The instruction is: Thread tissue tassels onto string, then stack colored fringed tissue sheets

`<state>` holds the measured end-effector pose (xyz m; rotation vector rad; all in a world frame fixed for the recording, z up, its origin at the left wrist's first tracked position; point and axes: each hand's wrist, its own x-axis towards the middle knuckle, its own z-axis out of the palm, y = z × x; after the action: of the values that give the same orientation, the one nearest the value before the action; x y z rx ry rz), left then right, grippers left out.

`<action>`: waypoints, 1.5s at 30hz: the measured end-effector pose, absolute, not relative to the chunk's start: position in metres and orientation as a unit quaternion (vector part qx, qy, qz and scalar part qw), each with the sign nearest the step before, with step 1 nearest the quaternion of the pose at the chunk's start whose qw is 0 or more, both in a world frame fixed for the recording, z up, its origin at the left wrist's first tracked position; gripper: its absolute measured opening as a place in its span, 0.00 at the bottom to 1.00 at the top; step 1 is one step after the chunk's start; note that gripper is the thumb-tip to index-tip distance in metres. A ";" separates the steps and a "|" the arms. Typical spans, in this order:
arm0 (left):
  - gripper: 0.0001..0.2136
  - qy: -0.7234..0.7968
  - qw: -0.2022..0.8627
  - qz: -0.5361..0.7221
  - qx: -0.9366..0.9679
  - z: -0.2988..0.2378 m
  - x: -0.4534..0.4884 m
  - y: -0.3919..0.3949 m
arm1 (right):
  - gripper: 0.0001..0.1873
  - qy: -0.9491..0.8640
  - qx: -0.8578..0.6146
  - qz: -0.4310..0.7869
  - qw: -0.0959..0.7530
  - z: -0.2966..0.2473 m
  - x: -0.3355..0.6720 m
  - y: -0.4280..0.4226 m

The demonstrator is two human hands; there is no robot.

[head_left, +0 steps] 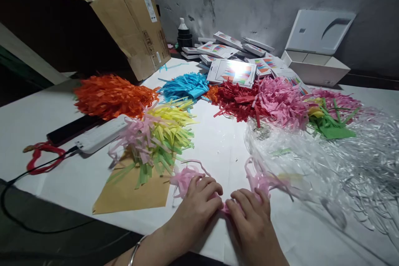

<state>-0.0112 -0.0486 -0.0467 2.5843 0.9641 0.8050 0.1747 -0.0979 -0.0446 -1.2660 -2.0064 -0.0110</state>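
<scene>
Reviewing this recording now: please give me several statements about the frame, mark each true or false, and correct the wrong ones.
1. The left hand and right hand both touch pink paper. True.
2. A bracelet is on the right wrist. False: it is on the left wrist.
3. The blue bundle lies between the large orange bundle and the red bundle. True.
4. The white box is closed. False: its lid stands open.

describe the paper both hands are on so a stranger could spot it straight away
On the white table, find the left hand and right hand at the near edge. The pale pink paper runs between them, loose strips showing beyond both. Unlike the fringed bunches farther back, it has both hands on it.
</scene>
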 end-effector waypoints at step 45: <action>0.07 0.342 0.202 0.234 0.887 -0.035 -0.016 -0.053 | 0.16 -0.766 -0.537 0.009 0.354 -0.058 0.193 -0.126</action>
<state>-0.0164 -0.0527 -0.0346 2.4772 0.9540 0.6536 0.1925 -0.1256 -0.0585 -1.3874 -1.9813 0.0229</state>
